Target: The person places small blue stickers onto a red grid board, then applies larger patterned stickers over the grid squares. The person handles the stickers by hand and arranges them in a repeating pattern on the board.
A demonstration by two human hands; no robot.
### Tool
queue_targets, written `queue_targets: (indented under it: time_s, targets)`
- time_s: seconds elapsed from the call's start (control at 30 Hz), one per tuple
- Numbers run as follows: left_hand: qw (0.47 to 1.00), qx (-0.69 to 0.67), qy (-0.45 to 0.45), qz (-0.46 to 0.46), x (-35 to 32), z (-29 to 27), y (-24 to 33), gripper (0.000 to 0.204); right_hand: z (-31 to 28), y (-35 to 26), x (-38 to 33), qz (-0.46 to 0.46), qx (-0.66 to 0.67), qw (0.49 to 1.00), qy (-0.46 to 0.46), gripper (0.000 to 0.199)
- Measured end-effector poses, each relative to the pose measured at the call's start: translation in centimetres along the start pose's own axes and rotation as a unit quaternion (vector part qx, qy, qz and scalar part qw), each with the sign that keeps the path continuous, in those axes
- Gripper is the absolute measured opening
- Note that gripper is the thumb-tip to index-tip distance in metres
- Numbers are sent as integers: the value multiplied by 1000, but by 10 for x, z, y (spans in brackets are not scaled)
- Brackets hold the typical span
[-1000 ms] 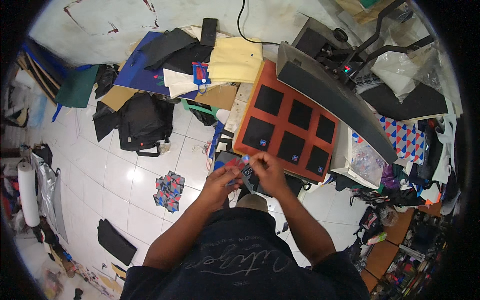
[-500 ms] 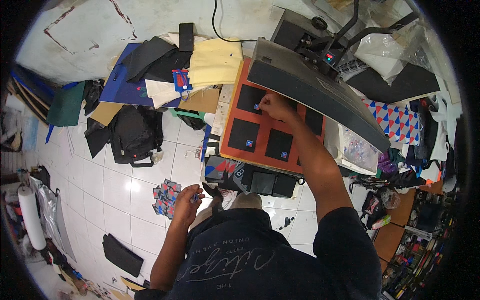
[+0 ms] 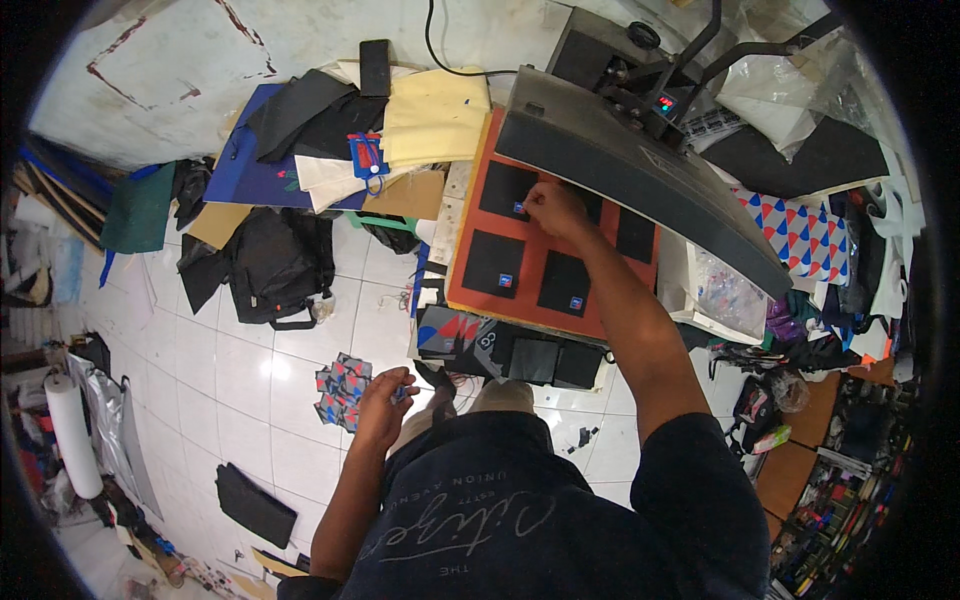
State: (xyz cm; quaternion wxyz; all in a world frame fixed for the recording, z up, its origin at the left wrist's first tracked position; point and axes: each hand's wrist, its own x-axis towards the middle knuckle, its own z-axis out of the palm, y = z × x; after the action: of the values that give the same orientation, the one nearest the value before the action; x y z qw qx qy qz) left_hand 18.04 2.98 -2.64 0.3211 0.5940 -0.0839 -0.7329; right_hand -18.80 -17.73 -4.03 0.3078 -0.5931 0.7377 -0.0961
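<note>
My right hand [image 3: 556, 210] is over the orange-red bed [image 3: 482, 219] of a heat press, its fingers pinched together beside a small blue label [image 3: 520, 207]. That label lies near the lower right corner of a black square piece [image 3: 503, 187]; whether the fingertips grip it is hidden. Nearer me, another black square [image 3: 483, 262] carries a similar label [image 3: 506, 281], and so does the black square [image 3: 561, 279] to its right. Held low at the left, my left hand [image 3: 380, 408] has its fingers curled round something small with a bluish bit showing.
The press's dark upper plate [image 3: 640, 175] is raised, slanting over the bed's right side. A box of small clear pieces [image 3: 725, 287] stands to its right. Yellow cloth [image 3: 430, 115] and a phone [image 3: 374, 68] lie beyond left. Patterned pieces [image 3: 342, 390] are on the floor.
The whole view has shifted slightly. My right hand remains beside the same label, and my left hand stays curled at the lower left; no piece has visibly moved on the bed.
</note>
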Motion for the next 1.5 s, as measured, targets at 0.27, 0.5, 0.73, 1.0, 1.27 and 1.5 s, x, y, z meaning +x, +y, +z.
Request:
queue_targets:
  time_s: [0.27, 0.5, 0.73, 1.0, 1.27, 1.5]
  targets:
    - [1000, -2, -6, 2, 2, -5, -2, 28, 7, 7, -1, -20, -1, 999, 38, 21]
    - [1000, 5, -6, -4, 6, -9, -4, 27, 6, 5, -7, -40, 2, 998, 54, 19]
    - [1000, 6, -14, -7, 7, -8, -4, 26, 4, 4, -8, -24, -29, 998, 52, 19]
    - [998, 60, -13, 25, 7, -12, -7, 25, 1, -6, -9, -5, -47, 997, 53, 22]
    - [1000, 16, -6, -4, 7, -13, -4, 27, 1, -5, -7, -21, -54, 997, 49, 24]
    - [995, 85, -34, 27, 13, -18, -9, 29, -2, 3, -1, -46, -47, 996, 65, 24]
